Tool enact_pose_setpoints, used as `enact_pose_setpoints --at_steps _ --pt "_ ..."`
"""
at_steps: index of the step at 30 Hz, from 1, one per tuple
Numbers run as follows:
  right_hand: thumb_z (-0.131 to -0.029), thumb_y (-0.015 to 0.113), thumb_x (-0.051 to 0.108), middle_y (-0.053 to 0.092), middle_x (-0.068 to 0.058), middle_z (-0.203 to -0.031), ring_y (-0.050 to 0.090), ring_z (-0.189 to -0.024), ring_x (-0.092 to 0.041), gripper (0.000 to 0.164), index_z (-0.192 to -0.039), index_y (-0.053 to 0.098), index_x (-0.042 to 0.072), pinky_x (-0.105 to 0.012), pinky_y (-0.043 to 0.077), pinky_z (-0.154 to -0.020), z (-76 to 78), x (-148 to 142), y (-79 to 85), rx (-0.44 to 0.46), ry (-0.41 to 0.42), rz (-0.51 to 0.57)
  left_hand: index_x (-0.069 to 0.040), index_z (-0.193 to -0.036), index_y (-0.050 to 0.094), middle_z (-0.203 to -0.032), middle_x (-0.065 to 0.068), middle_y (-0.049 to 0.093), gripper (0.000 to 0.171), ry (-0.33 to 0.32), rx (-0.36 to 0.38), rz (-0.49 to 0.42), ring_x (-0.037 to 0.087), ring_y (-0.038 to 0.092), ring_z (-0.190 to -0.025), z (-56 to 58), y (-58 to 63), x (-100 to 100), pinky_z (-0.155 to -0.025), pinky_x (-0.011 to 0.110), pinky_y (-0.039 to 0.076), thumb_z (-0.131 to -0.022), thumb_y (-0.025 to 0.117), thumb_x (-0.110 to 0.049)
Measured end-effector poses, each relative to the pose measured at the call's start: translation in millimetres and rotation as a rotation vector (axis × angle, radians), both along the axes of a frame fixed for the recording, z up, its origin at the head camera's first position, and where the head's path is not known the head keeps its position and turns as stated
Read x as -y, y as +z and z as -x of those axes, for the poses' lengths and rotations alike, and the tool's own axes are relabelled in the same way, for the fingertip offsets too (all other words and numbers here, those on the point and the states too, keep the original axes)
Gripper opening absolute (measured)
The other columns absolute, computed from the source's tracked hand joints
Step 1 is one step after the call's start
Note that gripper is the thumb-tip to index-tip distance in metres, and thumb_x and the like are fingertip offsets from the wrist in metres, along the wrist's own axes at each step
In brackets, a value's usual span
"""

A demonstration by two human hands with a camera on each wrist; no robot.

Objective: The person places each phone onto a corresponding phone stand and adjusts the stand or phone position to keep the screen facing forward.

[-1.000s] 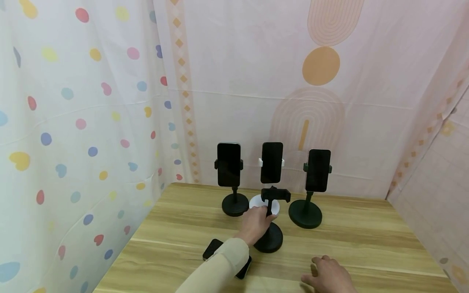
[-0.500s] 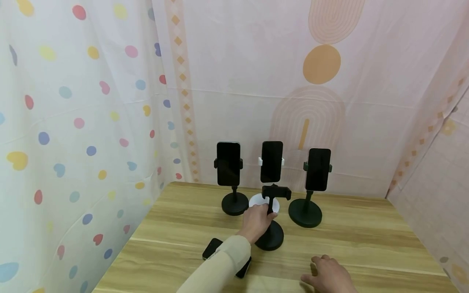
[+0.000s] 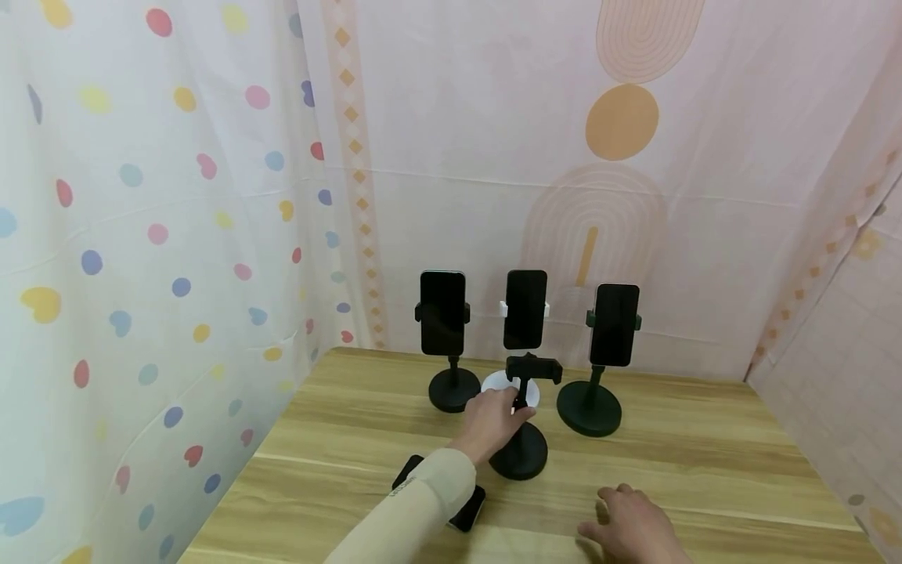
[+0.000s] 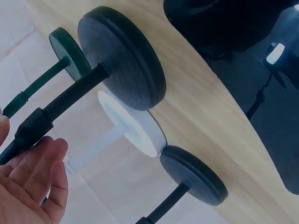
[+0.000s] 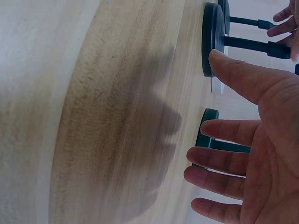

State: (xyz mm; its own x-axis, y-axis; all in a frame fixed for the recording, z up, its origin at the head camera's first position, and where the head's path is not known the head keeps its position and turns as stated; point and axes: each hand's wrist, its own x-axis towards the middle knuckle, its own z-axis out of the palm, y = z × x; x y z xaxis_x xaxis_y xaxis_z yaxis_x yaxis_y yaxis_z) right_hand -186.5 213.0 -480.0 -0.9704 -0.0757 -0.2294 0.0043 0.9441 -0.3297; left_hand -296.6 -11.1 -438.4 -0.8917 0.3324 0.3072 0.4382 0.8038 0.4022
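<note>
My left hand (image 3: pixel 489 423) grips the stem of a black phone stand (image 3: pixel 520 454) whose holder (image 3: pixel 534 369) is bare. In the left wrist view, the fingers curl by the thick collar of this stem (image 4: pixel 35 128), with the thumb mostly out of frame. The stand's round base is upright on or just over the table; contact cannot be told. My right hand (image 3: pixel 634 525) hovers over the table at the right, fingers spread and palm bare in the right wrist view. Beside my left sleeve lie dark phones (image 3: pixel 468 509), partly covered by it.
Behind stand three phone stands with phones upright in them: a black one (image 3: pixel 454 390), a white one (image 3: pixel 491 381) and a dark green one (image 3: pixel 589 409). The wooden table (image 3: pixel 705 454) ends at a patterned curtain (image 3: pixel 437 196) at the back and a dotted one (image 3: pixel 176 235) on the left.
The black stand in my left hand has shifted very slightly away from me. My left sleeve has moved a little left, showing more of the right-hand phone. My right hand stays put.
</note>
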Motion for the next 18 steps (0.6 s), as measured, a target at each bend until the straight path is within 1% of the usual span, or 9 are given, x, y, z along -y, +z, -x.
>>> enact_pose_setpoints --at_steps 2,4,7,10,13,18 --pt "-0.079 0.077 0.056 0.063 -0.017 -0.103 0.061 -0.092 -0.033 0.069 -0.115 0.067 -0.002 -0.055 0.051 -0.078 0.0 1 0.3 -0.007 0.005 0.0 -0.016 -0.088 0.068 -0.072 -0.005 0.064 0.026 -0.001 -0.024 0.012 0.013 0.054 -0.059 0.0 1.8 2 -0.055 0.031 0.04 -0.093 0.069 -0.041" --pt "-0.079 0.077 0.055 0.064 -0.017 -0.103 0.061 -0.092 -0.034 0.069 -0.115 0.067 -0.003 -0.055 0.051 -0.078 0.4 1 -0.2 -0.01 0.008 0.001 -0.016 -0.096 0.071 -0.083 -0.003 0.07 0.028 0.006 -0.046 0.034 0.015 0.06 -0.066 -0.2 3.7 3 -0.058 0.032 0.045 -0.093 0.069 -0.043" --pt "-0.078 0.077 0.055 0.064 -0.016 -0.101 0.061 -0.091 -0.033 0.069 -0.114 0.067 -0.003 -0.054 0.051 -0.077 2.1 2 -1.7 -0.016 0.013 -0.008 -0.015 -0.108 0.073 -0.096 0.0 0.074 0.034 0.022 -0.056 0.061 0.018 0.066 -0.075 -1.6 7.4 6 -0.063 0.035 0.051 -0.092 0.068 -0.045" --pt "-0.078 0.078 0.055 0.063 -0.016 -0.1 0.061 -0.089 -0.032 0.068 -0.114 0.067 -0.002 -0.054 0.051 -0.076 4.4 4 -2.7 -0.02 0.018 -0.015 -0.014 -0.115 0.072 -0.102 -0.001 0.074 0.04 0.039 -0.064 0.081 0.019 0.069 -0.081 -3.6 12.8 10 -0.066 0.035 0.054 -0.092 0.067 -0.047" --pt "-0.078 0.078 0.055 0.063 -0.016 -0.1 0.06 -0.088 -0.031 0.069 -0.114 0.067 -0.002 -0.053 0.051 -0.076 7.0 5 -2.8 -0.017 0.019 -0.018 -0.014 -0.111 0.073 -0.101 0.0 0.074 0.04 0.043 -0.106 0.091 0.018 0.069 -0.076 -6.2 18.2 14 -0.061 0.032 0.053 -0.092 0.068 -0.049" --pt "-0.078 0.079 0.054 0.063 -0.017 -0.102 0.061 -0.09 -0.033 0.069 -0.116 0.067 -0.002 -0.054 0.051 -0.077 10.3 6 -1.7 -0.028 0.028 -0.017 -0.012 -0.109 0.071 -0.086 0.003 0.074 0.046 0.037 -0.168 0.088 0.013 0.062 -0.057 -11.3 27.6 19 -0.049 0.025 0.045 -0.09 0.067 -0.054"
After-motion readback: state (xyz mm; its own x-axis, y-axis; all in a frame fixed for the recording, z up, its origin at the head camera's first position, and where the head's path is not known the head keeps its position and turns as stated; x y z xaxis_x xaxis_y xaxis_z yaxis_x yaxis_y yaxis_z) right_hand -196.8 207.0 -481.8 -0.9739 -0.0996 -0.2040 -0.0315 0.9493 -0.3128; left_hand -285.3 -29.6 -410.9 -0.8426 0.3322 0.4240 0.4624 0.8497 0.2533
